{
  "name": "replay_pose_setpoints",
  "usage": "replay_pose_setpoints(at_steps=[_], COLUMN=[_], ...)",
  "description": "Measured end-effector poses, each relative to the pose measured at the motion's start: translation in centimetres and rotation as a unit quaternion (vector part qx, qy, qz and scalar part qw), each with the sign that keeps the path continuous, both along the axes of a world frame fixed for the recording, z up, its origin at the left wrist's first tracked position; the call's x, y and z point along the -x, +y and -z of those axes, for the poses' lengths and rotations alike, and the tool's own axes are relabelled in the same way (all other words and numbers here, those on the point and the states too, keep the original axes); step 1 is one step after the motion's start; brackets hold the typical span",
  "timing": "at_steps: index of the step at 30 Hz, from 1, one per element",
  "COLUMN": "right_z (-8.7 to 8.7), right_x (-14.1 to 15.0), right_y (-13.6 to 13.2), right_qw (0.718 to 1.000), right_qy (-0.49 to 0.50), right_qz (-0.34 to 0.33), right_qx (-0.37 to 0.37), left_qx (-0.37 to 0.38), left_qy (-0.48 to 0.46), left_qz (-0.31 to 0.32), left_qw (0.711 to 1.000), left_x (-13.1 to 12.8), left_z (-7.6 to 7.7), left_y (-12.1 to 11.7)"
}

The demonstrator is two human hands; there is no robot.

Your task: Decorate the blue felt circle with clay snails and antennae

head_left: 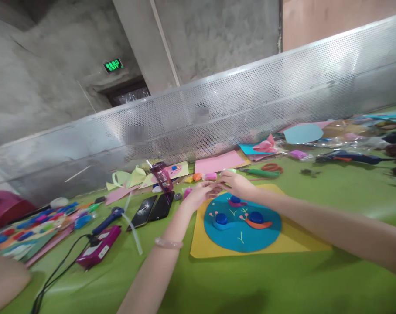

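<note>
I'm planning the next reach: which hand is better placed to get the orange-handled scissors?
Probably the right. The right hand is nearer the orange-handled scissors, while the left hand would likely cross it.

Shows cool, diffuse, moderately bright indoor light, apparently from overhead. Flares whitish on the right end of the silver perforated metal panel point(332, 65), and leaves a pale sheen on the glossy green tabletop point(185, 283). Glows vivid green at the small rectangular exit sign point(113, 65), against a dimmer grey concrete wall point(54, 83). Casts soft shadows below the bare right forearm point(322, 220) and at bottom centre. Softens fine detail throughout, smears and stretches toward both sides, tilts overall, and breaks into blocky patches on the panel.
</note>
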State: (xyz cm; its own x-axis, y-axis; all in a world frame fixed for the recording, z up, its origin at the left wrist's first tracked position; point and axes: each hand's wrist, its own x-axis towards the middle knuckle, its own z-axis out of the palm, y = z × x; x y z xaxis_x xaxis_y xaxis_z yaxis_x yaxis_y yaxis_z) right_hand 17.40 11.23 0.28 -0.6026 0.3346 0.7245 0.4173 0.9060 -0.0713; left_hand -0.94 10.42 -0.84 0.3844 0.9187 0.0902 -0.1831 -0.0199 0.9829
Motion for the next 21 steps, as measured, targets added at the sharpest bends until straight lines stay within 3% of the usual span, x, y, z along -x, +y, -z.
replay_pose_setpoints(at_steps=[12,21], right_z=[-0.16,-0.39], right_x=[-0.66,-0.60], right_y=[0.30,0.22], right_qw=[0.998,0.999], right_qy=[-0.007,-0.019], right_qz=[0.018,0.013], right_qx=[0.067,0.038], left_qx=[0.022,0.002], left_qy=[-0.008,-0.001], left_qz=[-0.018,-0.021], left_qw=[1.000,1.000], left_x=[0.14,0.07], left_z=[-0.37,-0.34], left_y=[-0.17,-0.18])
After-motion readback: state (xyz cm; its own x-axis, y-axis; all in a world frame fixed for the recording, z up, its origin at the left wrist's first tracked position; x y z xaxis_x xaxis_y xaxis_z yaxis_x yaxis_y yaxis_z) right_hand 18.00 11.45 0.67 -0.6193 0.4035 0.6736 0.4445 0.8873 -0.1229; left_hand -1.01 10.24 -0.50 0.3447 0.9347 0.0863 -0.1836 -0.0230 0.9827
